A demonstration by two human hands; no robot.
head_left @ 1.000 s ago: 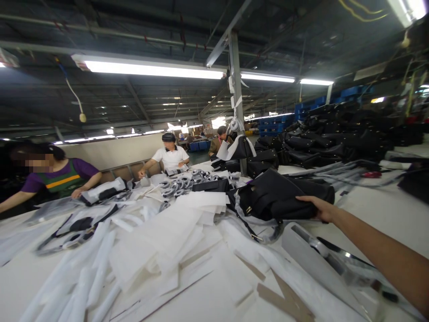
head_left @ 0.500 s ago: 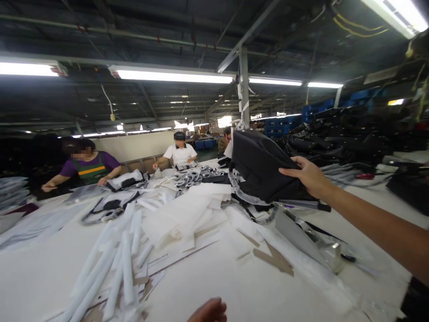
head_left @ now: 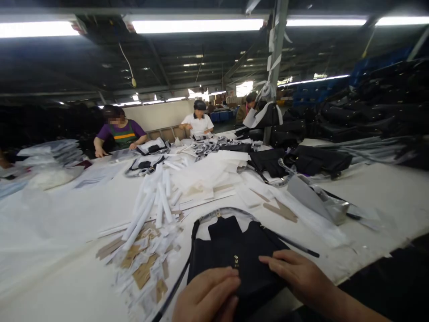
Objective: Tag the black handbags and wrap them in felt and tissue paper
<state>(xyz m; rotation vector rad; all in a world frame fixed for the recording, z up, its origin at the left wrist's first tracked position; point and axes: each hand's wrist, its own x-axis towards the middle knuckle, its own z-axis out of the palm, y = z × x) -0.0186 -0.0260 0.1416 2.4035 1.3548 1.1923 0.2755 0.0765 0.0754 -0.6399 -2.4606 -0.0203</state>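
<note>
A black handbag with a small metal clasp lies flat on the white table right in front of me. Its strap, partly wrapped in clear film, loops over the top and runs down the left side. My left hand rests on the bag's lower left part with the fingers curled against the front. My right hand lies on the bag's lower right edge, fingers pressed on the material.
White paper rolls and cardboard scraps lie left of the bag. More black bags and a silver tool sit to the right. Three people work across the table: one in purple, one in white, and another behind.
My right hand lifted a black bag from the pile at the right and brought it down onto the table before me. My left hand came up onto it. The camera tilted down.
</note>
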